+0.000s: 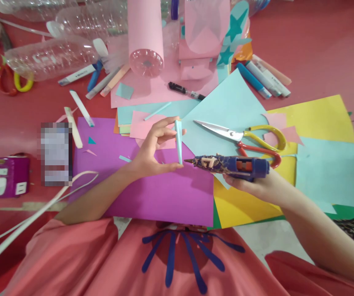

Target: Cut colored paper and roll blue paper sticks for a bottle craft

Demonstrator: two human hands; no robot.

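Our left hand [157, 148] pinches a folded light-blue paper strip [179, 142] upright between thumb and fingertips, above purple paper [164, 193]. Our right hand [257, 187] grips a blue glue gun [241, 166], its nozzle just beside the strip's lower end, below the scissors [235, 135].

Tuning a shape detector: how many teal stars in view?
2. Upper teal star: on the light-blue paper, right of the pink papercraft. Lower teal star: below it, beside the papercraft's lower part. Others may be hidden behind.
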